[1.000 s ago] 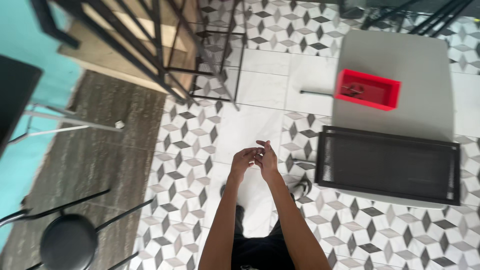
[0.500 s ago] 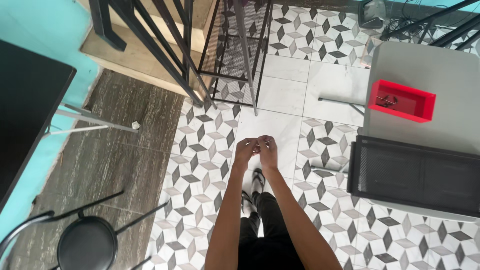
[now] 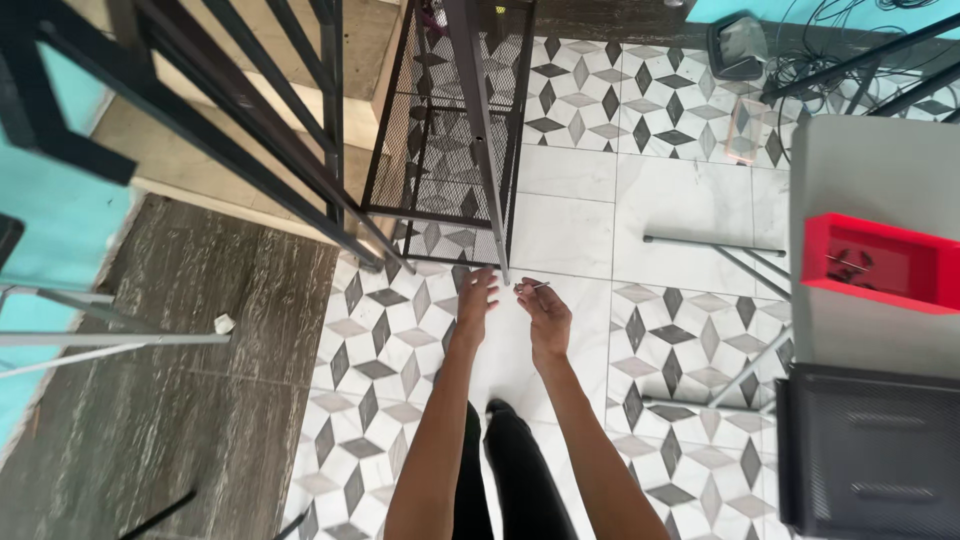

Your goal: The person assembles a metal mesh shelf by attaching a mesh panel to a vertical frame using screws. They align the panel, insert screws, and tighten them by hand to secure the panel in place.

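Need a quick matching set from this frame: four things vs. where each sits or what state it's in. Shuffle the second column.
Things
1. left hand
2. right hand
3. red plastic rectangular tray
4. black metal mesh rack

Places or states
A. on the grey tabletop, at the right
B. stands on the patterned tiled floor, ahead of the hands
C. pinches a thin silver metal pin
D. fingers spread, holding nothing, near the rack's leg

Pairs: 1-D, 2-C, 3-A, 4-B
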